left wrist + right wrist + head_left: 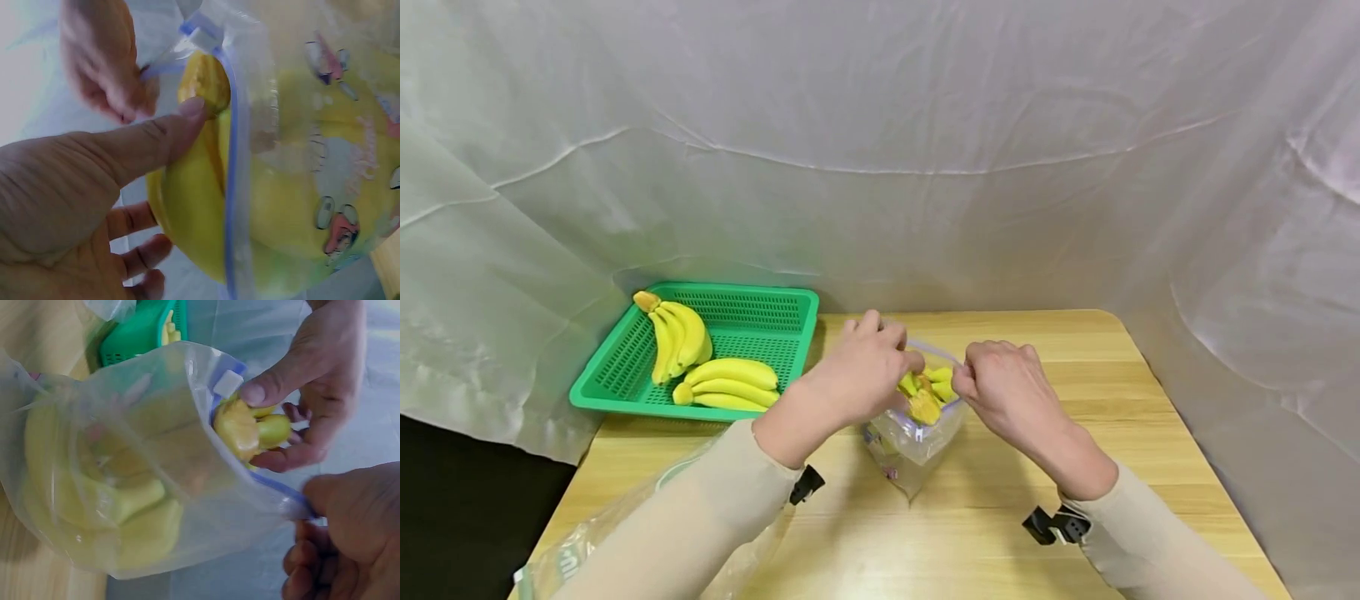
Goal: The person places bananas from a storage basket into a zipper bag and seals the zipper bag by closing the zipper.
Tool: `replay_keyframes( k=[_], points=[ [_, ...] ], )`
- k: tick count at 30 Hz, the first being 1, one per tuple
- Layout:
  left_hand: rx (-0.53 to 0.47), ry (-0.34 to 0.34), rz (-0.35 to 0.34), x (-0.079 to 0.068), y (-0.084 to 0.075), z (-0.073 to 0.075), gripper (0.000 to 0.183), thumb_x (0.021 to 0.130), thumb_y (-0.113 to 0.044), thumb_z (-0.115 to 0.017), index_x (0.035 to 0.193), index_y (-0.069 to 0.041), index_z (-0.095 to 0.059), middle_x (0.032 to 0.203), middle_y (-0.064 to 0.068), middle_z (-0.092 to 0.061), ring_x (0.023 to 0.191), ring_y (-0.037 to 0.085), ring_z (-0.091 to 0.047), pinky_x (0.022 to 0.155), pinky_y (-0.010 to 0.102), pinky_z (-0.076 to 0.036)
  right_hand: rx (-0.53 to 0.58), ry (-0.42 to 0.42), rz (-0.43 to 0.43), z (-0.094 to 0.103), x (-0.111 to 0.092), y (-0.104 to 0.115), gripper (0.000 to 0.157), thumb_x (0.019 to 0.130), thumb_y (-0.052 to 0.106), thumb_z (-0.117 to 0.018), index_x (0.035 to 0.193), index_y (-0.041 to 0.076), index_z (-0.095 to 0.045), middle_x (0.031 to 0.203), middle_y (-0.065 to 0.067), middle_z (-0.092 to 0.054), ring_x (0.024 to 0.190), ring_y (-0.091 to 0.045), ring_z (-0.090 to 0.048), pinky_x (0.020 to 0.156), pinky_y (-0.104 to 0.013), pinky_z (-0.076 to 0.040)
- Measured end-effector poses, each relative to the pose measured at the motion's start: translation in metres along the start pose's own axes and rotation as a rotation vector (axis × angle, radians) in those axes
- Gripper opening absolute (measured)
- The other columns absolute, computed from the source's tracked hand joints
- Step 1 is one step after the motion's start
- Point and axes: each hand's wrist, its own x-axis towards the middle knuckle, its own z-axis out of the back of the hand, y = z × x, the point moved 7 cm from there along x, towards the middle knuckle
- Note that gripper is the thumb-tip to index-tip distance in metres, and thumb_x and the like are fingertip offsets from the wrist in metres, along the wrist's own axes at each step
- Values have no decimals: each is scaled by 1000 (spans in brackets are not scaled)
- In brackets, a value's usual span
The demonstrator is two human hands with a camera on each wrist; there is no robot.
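A clear zip bag (912,446) with a blue-purple seal strip and small cartoon prints stands open-mouthed on the table. Yellow bananas show through its wall in both wrist views. At its mouth is a banana bunch (190,206) with a brownish-yellow stem end (237,430). My left hand (872,367) holds this bunch near the stem, thumb on one side and fingers on the other. On the opposite side, my right hand (1011,387) pinches the bag's rim between thumb and curled fingers. A white slider (228,384) sits on the seal beside my left thumb.
To the left stands a green plastic basket (808,333) holding an upright-leaning banana bunch (679,333) and a lying banana bunch (730,383). A clear plastic package (576,546) lies at the front left, partly under my left sleeve. Grey cloth (925,233) hangs behind the wooden table (1037,517).
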Motion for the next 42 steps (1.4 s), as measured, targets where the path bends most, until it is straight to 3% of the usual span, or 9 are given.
replay_keyframes(
  k=[13,16,19,24,29,32,35,39,42],
  points=[
    [108,-52,109,3,3,4,43,79,-51,-76,113,-27,-67,103,-1,-58,86,21,-46,68,31,-46,-51,86,39,6,-1,-2,15,77,13,-64,68,20,-54,65,7,-51,63,-15,-47,64,-34,-30],
    [34,-53,20,2,-4,3,43,81,-47,-76,117,-25,-68,107,-2,-62,89,20,-49,75,31,-45,-37,62,4,8,0,-5,14,79,13,-60,68,19,-54,64,5,-51,62,-17,-46,65,-35,-30],
    [-163,-73,2,2,1,7,37,88,-40,-70,121,-22,-66,117,-3,-66,101,18,-59,87,32,-47,-27,24,-33,11,1,-10,15,80,13,-56,66,18,-52,63,3,-50,61,-19,-46,65,-36,-31],
    [-431,-98,326,-6,52,-2,42,95,-38,-60,131,-16,-56,128,3,-61,115,24,-59,94,41,-50,-38,-6,-53,13,1,-17,14,80,12,-55,67,17,-53,64,2,-50,62,-19,-47,66,-38,-34],
    [-669,127,499,-13,78,-41,54,99,-45,-51,140,-10,-45,115,9,-65,99,25,-67,85,42,-53,-17,11,-42,14,2,-17,13,82,12,-56,69,16,-54,66,1,-51,65,-20,-47,68,-39,-35],
    [-775,134,498,-13,71,-43,44,100,-28,-52,140,-11,-44,92,5,-69,68,19,-67,62,34,-54,-14,-2,-6,16,3,-13,16,85,14,-57,69,15,-54,67,1,-51,65,-20,-46,68,-37,-37],
    [-780,60,455,-12,54,-25,48,95,-17,-52,141,-14,-40,71,0,-59,46,12,-49,42,27,-39,-21,-44,49,20,6,-6,19,88,14,-57,69,14,-55,66,0,-50,63,-19,-44,63,-34,-37],
    [-729,14,432,-14,32,-2,65,91,-18,-52,150,-14,-25,53,-3,-42,39,11,-28,35,23,-23,-59,-158,89,31,10,-4,19,91,13,-60,72,10,-57,68,-3,-51,65,-22,-47,59,-35,-38],
    [-700,48,450,-20,24,-1,75,91,-17,-53,155,-16,-14,50,-3,-40,37,11,-29,34,23,-23,-106,-216,109,34,13,-6,17,91,14,-63,77,6,-59,71,-6,-55,68,-26,-50,62,-39,-42]
  ],
)
